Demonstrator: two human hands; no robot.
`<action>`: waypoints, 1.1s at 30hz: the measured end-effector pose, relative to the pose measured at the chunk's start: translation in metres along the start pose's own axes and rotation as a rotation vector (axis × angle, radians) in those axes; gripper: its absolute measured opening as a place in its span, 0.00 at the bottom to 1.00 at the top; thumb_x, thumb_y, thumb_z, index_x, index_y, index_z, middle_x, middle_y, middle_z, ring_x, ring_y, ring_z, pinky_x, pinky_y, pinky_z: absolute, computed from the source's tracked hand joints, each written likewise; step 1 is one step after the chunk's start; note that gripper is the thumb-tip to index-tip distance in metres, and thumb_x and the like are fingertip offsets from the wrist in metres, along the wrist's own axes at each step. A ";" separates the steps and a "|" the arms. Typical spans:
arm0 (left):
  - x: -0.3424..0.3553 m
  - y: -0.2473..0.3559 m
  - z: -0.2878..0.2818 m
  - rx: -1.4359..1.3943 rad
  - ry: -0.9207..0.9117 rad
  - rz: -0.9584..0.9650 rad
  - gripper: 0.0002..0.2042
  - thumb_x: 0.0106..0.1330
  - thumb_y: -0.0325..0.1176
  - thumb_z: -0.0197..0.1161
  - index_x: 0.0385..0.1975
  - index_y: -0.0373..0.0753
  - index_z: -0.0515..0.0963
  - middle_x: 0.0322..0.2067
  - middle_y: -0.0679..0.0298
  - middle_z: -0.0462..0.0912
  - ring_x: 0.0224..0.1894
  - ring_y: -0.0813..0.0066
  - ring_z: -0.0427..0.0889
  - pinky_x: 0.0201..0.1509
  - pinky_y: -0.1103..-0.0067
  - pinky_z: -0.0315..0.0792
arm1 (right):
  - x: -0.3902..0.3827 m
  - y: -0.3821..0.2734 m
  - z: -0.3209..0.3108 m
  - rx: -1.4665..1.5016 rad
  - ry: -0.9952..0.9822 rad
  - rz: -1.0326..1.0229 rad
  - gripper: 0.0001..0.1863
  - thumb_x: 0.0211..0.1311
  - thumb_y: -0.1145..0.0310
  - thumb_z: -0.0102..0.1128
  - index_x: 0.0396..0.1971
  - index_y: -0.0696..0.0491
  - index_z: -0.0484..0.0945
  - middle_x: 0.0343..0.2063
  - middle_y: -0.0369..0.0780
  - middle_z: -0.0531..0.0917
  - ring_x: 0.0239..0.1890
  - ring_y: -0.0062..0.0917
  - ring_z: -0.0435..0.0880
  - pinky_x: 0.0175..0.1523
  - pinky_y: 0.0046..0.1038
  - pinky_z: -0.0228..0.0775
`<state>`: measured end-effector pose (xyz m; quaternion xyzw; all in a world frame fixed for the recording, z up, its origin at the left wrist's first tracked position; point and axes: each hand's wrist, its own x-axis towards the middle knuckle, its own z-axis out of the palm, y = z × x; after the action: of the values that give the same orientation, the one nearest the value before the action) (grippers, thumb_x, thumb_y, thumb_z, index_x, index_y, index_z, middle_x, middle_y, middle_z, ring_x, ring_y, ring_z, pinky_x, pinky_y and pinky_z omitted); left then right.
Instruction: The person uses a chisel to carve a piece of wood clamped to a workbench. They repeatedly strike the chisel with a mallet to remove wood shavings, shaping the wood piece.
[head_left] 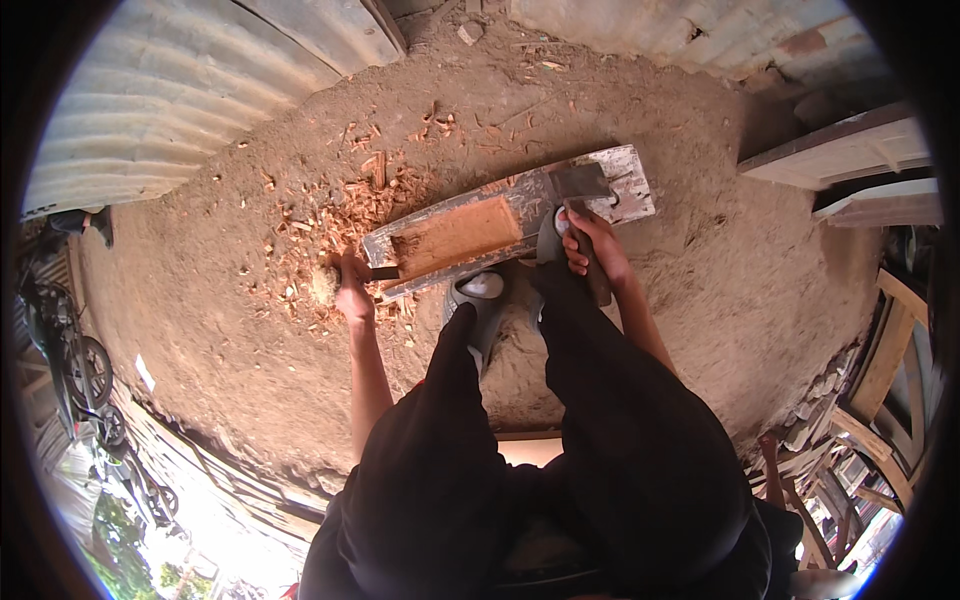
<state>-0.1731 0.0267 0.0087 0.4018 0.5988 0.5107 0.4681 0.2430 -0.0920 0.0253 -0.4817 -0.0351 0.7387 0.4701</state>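
Observation:
A weathered board lies slanted on the ground, with a long orange-brown recess cut into its face. My left hand is closed around a chisel at the board's left end. The chisel's dark blade points right, over the recess's lower left corner, and a pale frayed handle end sticks out left of the fist. At the board's right part my right hand grips the wooden handle of a hammer. Its dark blocky head rests on or just over the board; I cannot tell which. My shod feet are at the board's near edge.
Wood chips lie thick around the board's left end. Corrugated metal sheets stand at the back left. Wooden panels jut in at the right. Stacked timber is at the far right and a motorcycle at the far left.

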 end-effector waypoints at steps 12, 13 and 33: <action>-0.026 -0.025 0.090 0.118 -0.351 -0.147 0.14 0.82 0.44 0.56 0.36 0.43 0.71 0.29 0.71 0.74 0.33 0.78 0.69 0.46 0.76 0.67 | 0.004 0.000 0.006 0.008 -0.009 0.010 0.19 0.78 0.54 0.58 0.55 0.53 0.72 0.24 0.36 0.72 0.15 0.20 0.66 0.20 0.27 0.61; -0.027 -0.021 0.088 0.055 -0.275 -0.133 0.14 0.79 0.41 0.60 0.30 0.43 0.70 0.25 0.69 0.76 0.30 0.79 0.70 0.40 0.77 0.66 | 0.003 0.000 0.003 0.000 -0.010 0.004 0.19 0.78 0.53 0.58 0.55 0.53 0.71 0.24 0.36 0.72 0.15 0.20 0.66 0.20 0.27 0.61; -0.026 0.074 0.153 0.593 -0.866 0.381 0.15 0.73 0.40 0.69 0.30 0.34 0.80 0.25 0.60 0.81 0.29 0.67 0.78 0.37 0.70 0.73 | -0.004 -0.004 0.000 -0.003 -0.038 0.007 0.17 0.79 0.52 0.56 0.53 0.49 0.72 0.22 0.34 0.71 0.13 0.17 0.64 0.18 0.25 0.60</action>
<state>-0.0179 0.0494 0.0801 0.7904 0.3867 0.1842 0.4379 0.2463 -0.0928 0.0303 -0.4684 -0.0434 0.7493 0.4662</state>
